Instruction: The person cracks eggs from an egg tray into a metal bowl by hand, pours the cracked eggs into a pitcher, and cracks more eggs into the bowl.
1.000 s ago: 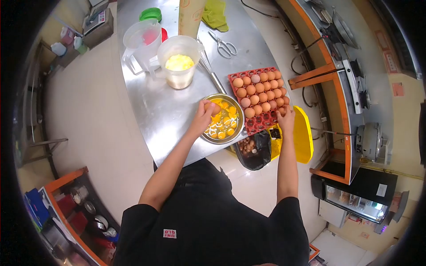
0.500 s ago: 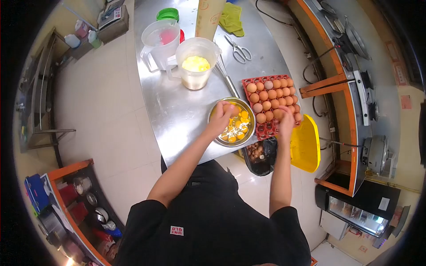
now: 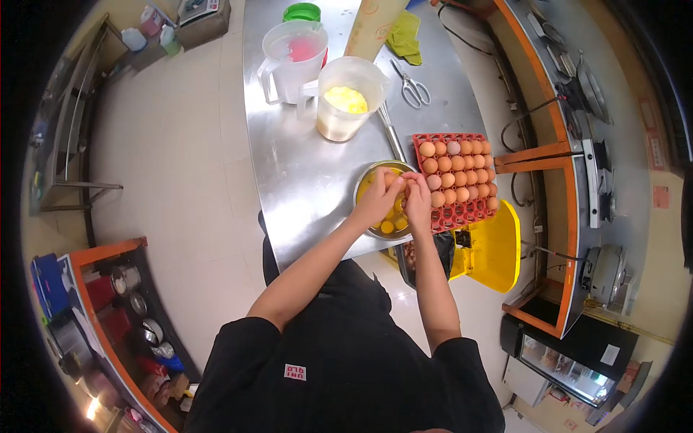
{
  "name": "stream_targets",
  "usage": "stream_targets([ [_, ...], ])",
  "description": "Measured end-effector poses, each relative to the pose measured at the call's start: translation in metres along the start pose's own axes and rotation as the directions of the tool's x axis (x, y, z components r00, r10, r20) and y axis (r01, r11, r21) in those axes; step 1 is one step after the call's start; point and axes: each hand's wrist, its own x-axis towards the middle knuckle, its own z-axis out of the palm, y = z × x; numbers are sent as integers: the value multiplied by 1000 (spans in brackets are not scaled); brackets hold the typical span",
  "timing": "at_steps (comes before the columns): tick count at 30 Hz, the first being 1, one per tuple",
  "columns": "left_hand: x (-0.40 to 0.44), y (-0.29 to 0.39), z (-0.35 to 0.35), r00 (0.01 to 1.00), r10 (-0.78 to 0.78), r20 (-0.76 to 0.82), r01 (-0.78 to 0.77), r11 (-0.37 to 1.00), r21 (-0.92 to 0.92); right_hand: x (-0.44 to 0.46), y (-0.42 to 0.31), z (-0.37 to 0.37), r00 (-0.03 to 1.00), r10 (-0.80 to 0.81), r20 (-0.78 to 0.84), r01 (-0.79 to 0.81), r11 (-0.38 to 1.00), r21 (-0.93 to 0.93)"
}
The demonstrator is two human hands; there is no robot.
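Over the metal bowl (image 3: 356,196), my left hand (image 3: 375,200) is closed around a brown egg (image 3: 390,177). Right beside it, my right hand (image 3: 416,205) has its fingers bent around what looks like another brown egg, mostly hidden by the fingers. Several raw yolks (image 3: 388,226) lie in the bowl below. To the right of the bowl, a red egg tray (image 3: 462,216) holds rows of brown eggs (image 3: 458,163); its near cells hold no eggs.
A whisk (image 3: 390,134) lies behind the bowl. Beyond are a plastic jug (image 3: 345,127) with yellow contents, a second jug (image 3: 287,79), scissors (image 3: 413,92) and a green cloth (image 3: 404,37). Below the table edge stands a black-lined bin (image 3: 444,258) with a yellow lid (image 3: 503,249).
My right hand has moved left from the egg tray to the bowl, alongside my left hand, apparently bringing an egg. My left hand stays over the bowl with its egg. The view has shifted slightly.
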Motion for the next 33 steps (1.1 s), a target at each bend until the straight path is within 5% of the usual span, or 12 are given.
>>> stream_targets([
  [3,-1,1,-7,998,-57,22,58,998,-32,-1,-13,-10,985,172,-18,-170,983,67],
  [6,-4,6,-8,990,-118,72,114,992,54,-2,-7,-5,1000,-23,20,24,998,-52],
  [9,-3,-2,-8,992,-97,78,96,995,23,-8,-16,-5,990,123,64,-120,992,-45],
  [14,-2,-14,-12,999,-31,-35,28,996,-83,-1,-9,-17,943,-263,204,319,890,-326],
  [17,-3,-12,-18,997,-55,-55,49,993,-110,-5,-26,-16,920,-312,238,388,815,-430],
  [33,-5,0,-36,993,-118,-17,113,979,-168,-14,-48,-15,899,-203,388,433,539,-722],
])
